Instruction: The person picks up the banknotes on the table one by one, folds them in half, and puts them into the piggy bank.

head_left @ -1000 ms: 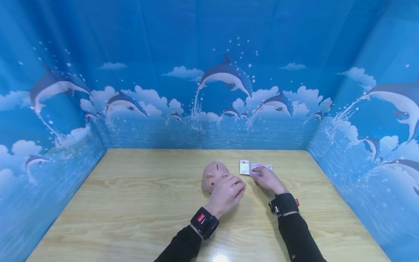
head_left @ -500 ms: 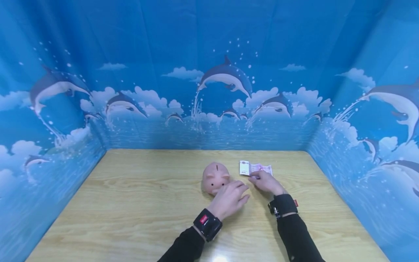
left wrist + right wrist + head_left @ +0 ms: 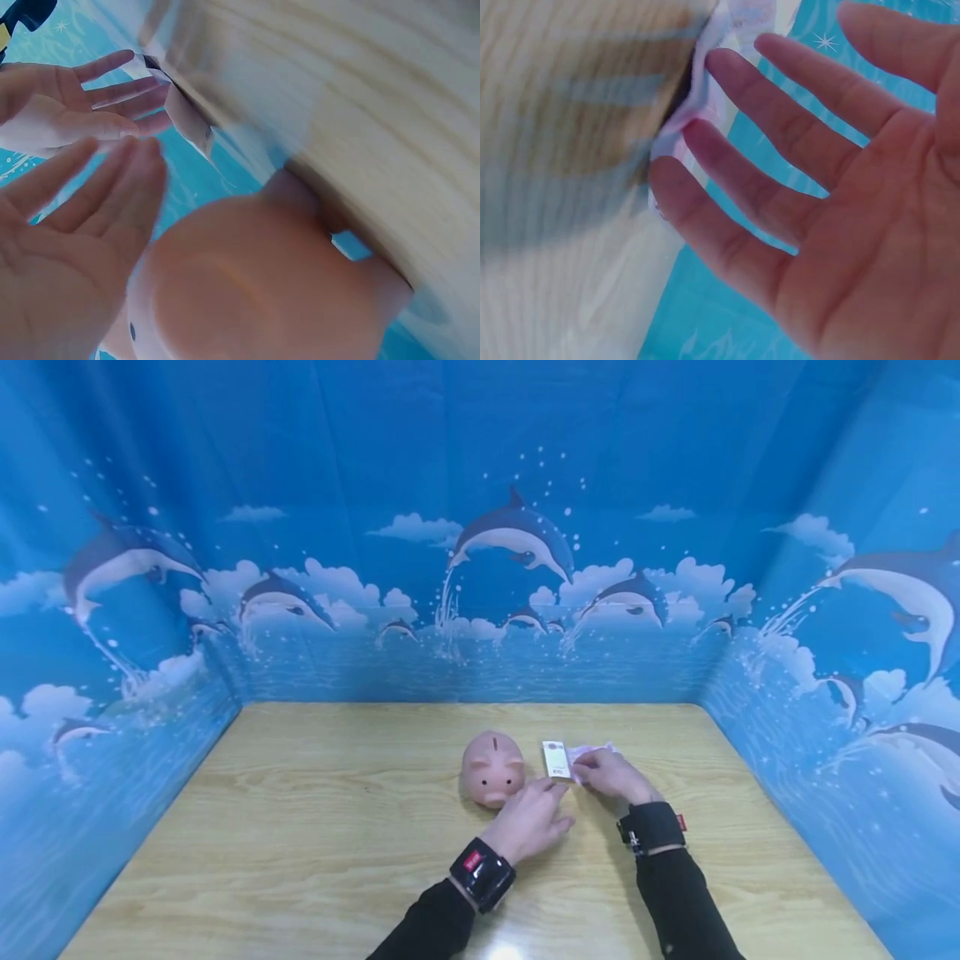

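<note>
A pink piggy bank [image 3: 492, 764] stands upright, slot on top, snout toward me; its rounded body [image 3: 255, 285] fills the lower middle of the left wrist view. To its right lies a creased paper banknote [image 3: 557, 760], pale at the left and pink at the right; I cannot tell whether it is one note or two. My right hand [image 3: 613, 777] rests fingertips on the pink part [image 3: 714, 97], thumb apart in the right wrist view. In front of the piggy bank, my left hand [image 3: 525, 822] holds nothing, its loosely extended fingers near the note's lower edge.
The wooden table [image 3: 337, 810] bears all of this. A blue curtain [image 3: 360, 668] printed with dolphins encloses its back and both sides. Black bands with small devices [image 3: 482, 875] sit on both wrists.
The left hand has drawn off the piggy bank's face, a little right and toward me, baring its eyes and snout. The banknote's pale part has shifted slightly toward me and tilted under the right hand.
</note>
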Action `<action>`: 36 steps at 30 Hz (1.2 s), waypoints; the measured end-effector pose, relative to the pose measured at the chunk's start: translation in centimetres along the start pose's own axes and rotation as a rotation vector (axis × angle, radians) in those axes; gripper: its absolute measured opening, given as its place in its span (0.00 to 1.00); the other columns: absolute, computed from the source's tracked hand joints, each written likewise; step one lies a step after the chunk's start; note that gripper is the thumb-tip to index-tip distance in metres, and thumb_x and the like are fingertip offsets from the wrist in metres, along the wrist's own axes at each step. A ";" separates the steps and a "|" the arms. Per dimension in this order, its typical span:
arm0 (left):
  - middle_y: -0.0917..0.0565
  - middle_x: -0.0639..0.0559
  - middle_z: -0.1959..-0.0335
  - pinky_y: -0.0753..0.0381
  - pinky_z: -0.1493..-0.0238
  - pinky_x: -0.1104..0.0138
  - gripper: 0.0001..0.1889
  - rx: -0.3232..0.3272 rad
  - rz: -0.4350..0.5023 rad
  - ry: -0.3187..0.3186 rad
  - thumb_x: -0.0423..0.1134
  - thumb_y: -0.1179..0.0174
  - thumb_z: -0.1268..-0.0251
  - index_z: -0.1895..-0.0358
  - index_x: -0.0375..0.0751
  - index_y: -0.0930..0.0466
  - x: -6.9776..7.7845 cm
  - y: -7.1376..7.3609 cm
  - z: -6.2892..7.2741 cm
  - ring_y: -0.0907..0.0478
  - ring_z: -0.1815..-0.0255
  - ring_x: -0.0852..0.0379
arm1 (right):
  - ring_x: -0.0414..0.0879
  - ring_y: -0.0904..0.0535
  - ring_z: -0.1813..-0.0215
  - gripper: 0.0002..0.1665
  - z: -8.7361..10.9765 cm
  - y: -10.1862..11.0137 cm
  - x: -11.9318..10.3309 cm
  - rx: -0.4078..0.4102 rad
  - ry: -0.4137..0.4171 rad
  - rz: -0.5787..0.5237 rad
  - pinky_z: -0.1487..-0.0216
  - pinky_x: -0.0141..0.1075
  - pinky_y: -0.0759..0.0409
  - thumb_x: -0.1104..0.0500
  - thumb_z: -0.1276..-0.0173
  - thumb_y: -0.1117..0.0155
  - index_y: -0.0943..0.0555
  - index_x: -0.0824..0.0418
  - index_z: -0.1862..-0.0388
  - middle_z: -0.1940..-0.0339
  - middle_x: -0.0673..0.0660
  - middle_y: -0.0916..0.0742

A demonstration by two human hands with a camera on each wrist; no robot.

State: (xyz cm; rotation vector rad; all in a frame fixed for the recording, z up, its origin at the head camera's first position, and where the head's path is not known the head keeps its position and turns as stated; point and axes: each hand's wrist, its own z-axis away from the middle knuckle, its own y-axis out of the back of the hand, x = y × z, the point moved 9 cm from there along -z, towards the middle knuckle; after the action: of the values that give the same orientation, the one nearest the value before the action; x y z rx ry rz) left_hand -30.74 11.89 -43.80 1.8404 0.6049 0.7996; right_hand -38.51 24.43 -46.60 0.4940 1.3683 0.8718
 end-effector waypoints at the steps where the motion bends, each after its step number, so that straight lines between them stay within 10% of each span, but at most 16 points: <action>1: 0.20 0.42 0.40 0.18 0.44 0.63 0.28 -0.013 0.011 0.011 0.50 0.37 0.35 0.36 0.39 0.27 -0.1 -0.2 0.0 0.20 0.44 0.51 | 0.46 0.22 0.62 0.19 0.1 0.0 -0.1 -0.005 -0.001 0.000 0.61 0.34 0.24 0.56 0.26 0.44 0.18 0.68 0.46 0.61 0.58 0.14; 12: 0.43 0.30 0.25 0.35 0.27 0.51 0.42 -0.226 0.154 0.178 0.55 0.36 0.38 0.25 0.39 0.41 -0.8 -2.9 0.3 0.41 0.25 0.38 | 0.54 0.19 0.52 0.20 0.6 1.3 -0.2 0.050 0.009 0.065 0.48 0.51 0.20 0.55 0.26 0.45 0.20 0.67 0.44 0.50 0.65 0.14; 21: 0.45 0.31 0.24 0.41 0.24 0.48 0.43 -0.234 0.216 0.261 0.58 0.37 0.39 0.25 0.43 0.42 -1.1 -3.0 0.0 0.46 0.22 0.39 | 0.66 0.24 0.39 0.19 0.3 2.4 0.2 0.155 0.041 0.095 0.38 0.59 0.27 0.61 0.29 0.44 0.21 0.68 0.42 0.42 0.71 0.19; 36: 0.44 0.31 0.24 0.41 0.24 0.49 0.40 -0.275 0.212 0.332 0.57 0.38 0.38 0.25 0.46 0.39 -1.6 -3.8 -0.5 0.46 0.23 0.39 | 0.68 0.26 0.38 0.21 -0.1 0.9 1.3 0.058 0.020 0.113 0.36 0.62 0.30 0.62 0.31 0.41 0.22 0.68 0.41 0.41 0.72 0.19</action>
State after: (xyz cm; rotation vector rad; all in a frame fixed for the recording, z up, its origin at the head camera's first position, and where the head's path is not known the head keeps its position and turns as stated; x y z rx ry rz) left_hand -32.33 12.43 -47.56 1.5462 0.4817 1.2806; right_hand -38.84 26.02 -46.76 0.6136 1.3973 0.9333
